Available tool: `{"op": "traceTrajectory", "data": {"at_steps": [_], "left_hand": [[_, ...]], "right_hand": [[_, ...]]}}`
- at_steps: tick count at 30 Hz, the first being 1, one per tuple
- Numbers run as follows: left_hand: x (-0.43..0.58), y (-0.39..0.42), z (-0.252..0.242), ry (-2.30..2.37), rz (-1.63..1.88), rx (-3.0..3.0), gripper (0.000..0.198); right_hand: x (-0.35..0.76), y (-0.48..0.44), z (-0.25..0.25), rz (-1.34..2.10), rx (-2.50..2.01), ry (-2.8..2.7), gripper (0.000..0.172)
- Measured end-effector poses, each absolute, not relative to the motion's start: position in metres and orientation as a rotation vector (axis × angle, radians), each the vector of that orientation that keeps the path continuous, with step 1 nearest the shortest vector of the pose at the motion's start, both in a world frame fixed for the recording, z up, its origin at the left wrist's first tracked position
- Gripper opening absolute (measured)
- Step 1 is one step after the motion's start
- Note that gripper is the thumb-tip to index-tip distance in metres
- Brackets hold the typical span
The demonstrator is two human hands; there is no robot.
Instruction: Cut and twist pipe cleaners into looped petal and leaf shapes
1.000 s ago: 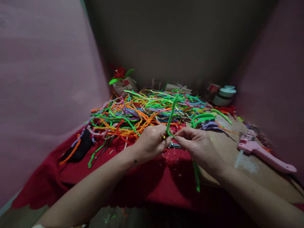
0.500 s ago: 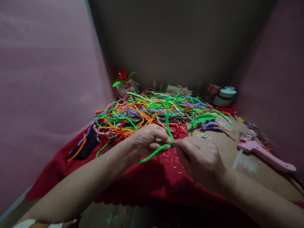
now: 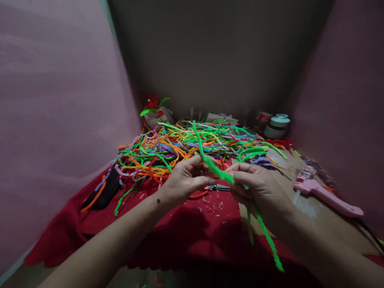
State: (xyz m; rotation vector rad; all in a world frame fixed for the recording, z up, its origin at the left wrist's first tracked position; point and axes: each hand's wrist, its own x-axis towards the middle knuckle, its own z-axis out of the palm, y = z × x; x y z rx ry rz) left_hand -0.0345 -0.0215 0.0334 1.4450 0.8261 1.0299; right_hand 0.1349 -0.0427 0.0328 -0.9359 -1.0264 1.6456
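Green pipe cleaners (image 3: pixel 221 174) are pinched between the thumb and fingers of my right hand (image 3: pixel 255 182). A thicker, twisted-looking stretch points up and left from the pinch, and loose green ends hang below that hand. My left hand (image 3: pixel 187 176) is close to the upper stretch, its thumb and fingers apart. The green stem crosses in front of its fingertips; whether they touch it I cannot tell. Beneath the hands lie scissors (image 3: pixel 220 187) with red handles, partly hidden by my right hand. Behind them spreads a tangled heap of many-coloured pipe cleaners (image 3: pixel 168 148).
A red cloth (image 3: pixel 132 236) scattered with fluff covers the table. On a board (image 3: pixel 288 200) at the right lies a pink glue gun (image 3: pixel 327 192). A teal-lidded jar (image 3: pixel 277 126) stands at the back right, a red flower (image 3: pixel 151 102) at the back left. A dark flat object (image 3: pixel 103 192) lies left.
My left hand has opened from its pinch. The green pipe cleaners have turned within my right hand, so ends now hang below it. Scissors have come into sight, and the view has shifted slightly.
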Motion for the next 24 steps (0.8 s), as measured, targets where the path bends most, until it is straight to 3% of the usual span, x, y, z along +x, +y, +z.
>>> {"op": "traceTrajectory", "data": {"at_steps": [6, 11, 14, 19, 24], "left_hand": [[-0.032, -0.038, 0.037, 1.107, 0.977, 1.799, 0.017], [-0.037, -0.047, 0.037, 1.131, 1.392, 2.668, 0.011], [-0.036, -0.041, 0.042, 1.069, 1.183, 2.903, 0.008], [-0.030, -0.035, 0.053, 1.183, 0.842, 2.398, 0.020], [-0.028, -0.029, 0.051, 0.937, 0.618, 1.357, 0.026]], "right_hand": [[0.132, -0.039, 0.020, 1.816, -0.801, -0.908, 0.017], [0.132, -0.036, 0.021, 1.797, -0.874, -0.926, 0.020], [0.129, -0.038, 0.025, 1.801, -0.919, -0.945, 0.018], [0.128, -0.048, 0.028, 1.638, -0.976, -1.117, 0.017], [0.128, -0.057, 0.029, 0.771, -0.992, -1.594, 0.010]]}}
